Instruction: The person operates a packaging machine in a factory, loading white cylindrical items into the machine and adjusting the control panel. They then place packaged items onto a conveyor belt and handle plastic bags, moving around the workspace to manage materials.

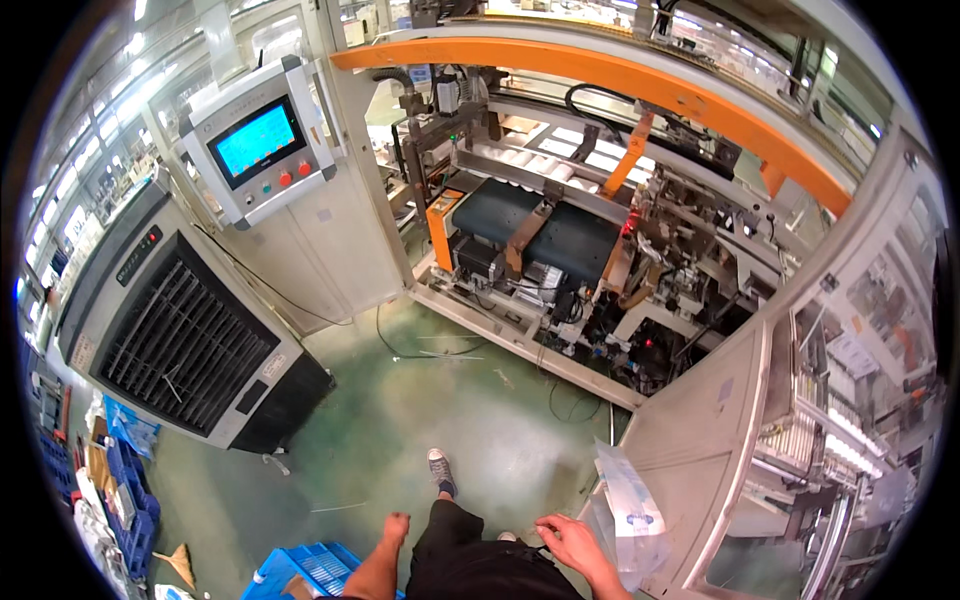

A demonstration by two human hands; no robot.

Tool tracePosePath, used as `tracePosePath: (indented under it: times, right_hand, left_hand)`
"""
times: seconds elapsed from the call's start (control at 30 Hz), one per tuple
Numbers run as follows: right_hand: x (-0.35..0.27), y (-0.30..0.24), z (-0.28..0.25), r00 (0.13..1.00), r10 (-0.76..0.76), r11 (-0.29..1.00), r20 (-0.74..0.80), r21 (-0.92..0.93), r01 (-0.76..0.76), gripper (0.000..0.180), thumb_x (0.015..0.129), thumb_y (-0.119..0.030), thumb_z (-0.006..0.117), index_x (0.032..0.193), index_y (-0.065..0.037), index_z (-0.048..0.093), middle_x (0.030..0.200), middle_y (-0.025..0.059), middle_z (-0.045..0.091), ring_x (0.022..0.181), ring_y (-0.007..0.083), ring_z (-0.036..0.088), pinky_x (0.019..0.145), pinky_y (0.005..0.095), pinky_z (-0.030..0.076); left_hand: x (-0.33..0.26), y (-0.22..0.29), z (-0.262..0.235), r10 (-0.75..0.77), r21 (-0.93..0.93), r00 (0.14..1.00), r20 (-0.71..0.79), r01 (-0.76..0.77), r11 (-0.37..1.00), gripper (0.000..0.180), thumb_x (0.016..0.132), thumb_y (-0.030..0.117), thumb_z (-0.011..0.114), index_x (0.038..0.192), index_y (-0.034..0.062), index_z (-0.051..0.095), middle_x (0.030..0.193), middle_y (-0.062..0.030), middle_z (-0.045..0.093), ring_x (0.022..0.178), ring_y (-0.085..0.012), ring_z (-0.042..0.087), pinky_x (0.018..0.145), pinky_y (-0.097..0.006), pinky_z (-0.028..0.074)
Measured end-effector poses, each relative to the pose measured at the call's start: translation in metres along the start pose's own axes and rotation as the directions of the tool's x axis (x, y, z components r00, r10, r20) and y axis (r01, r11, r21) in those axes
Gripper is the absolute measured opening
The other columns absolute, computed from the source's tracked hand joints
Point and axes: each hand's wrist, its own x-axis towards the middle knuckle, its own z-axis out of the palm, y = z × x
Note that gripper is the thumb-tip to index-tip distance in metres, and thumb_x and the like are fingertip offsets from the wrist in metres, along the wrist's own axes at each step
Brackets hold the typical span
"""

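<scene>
My left hand [397, 527] hangs beside my left leg, its fingers curled into a loose fist with nothing visible in it. Just below and left of it stands a blue plastic crate [318, 566], partly behind my forearm. On the other side of my body, my right hand [568, 543] hovers in front of my right thigh, fingers loosely bent and apart, holding nothing. Close to the right of that forearm is a clear and white plastic bag [638, 520] with blue print, against the machine's lower panel.
Ahead stands a machine with a dark conveyor belt [540, 228] under an orange beam [600, 85]. A control panel with a lit screen [256, 142] is at the left, above an air cooler [190, 335]. A thin cable [430, 355] lies on the green floor [380, 430]. Blue bins [130, 500] stand far left.
</scene>
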Motion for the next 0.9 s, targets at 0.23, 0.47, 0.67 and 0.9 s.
tracePosePath:
  times: [0.23,0.47,0.67,0.9]
  right_hand:
    - [0.117,-0.041,0.014,0.979,0.051,0.999,-0.197,-0.002,-0.053,0.030,0.091,-0.028,0.058,0.109,-0.006,0.066,0.103,0.0143,0.068,0.090,0.0293,0.066,0.081,0.0362,0.051]
    - [0.190,-0.085,-0.009,0.970,0.188,0.982,-0.155,0.043,-0.183,0.031,0.092,-0.029,0.057,0.112,-0.007,0.066,0.106,0.0144,0.067,0.090,0.0289,0.066,0.079,0.0373,0.052]
    - [0.233,-0.061,-0.028,0.988,0.154,0.985,-0.032,-0.079,-0.156,0.034,0.091,-0.032,0.057,0.111,-0.006,0.065,0.106,0.0140,0.068,0.092,0.0294,0.066,0.081,0.0372,0.052]
    - [0.292,-0.043,-0.084,0.998,0.056,0.986,0.038,-0.161,-0.049,0.034,0.090,-0.033,0.057,0.111,-0.006,0.065,0.105,0.0148,0.068,0.092,0.0310,0.066,0.082,0.0389,0.051]
  left_hand:
    - [0.129,0.186,0.051,0.198,0.372,0.962,0.190,-0.257,0.892,0.031,0.078,0.028,0.063,0.096,0.0046,0.069,0.092,-0.0165,0.070,0.088,-0.0263,0.066,0.082,-0.039,0.051]
    - [0.204,0.259,0.060,0.250,0.261,0.930,0.270,-0.320,0.911,0.022,0.076,0.021,0.059,0.086,0.0047,0.069,0.088,-0.0197,0.069,0.088,-0.0326,0.067,0.080,-0.041,0.052]
    - [0.195,0.267,0.045,0.195,0.263,0.970,0.143,-0.227,0.938,0.022,0.074,0.021,0.060,0.086,0.0037,0.069,0.085,-0.0204,0.069,0.085,-0.0335,0.067,0.078,-0.040,0.052]
    - [0.147,0.258,0.041,0.049,0.245,0.999,0.005,-0.049,0.968,0.024,0.074,0.021,0.060,0.086,0.0029,0.070,0.083,-0.0211,0.069,0.084,-0.0334,0.068,0.078,-0.040,0.052]
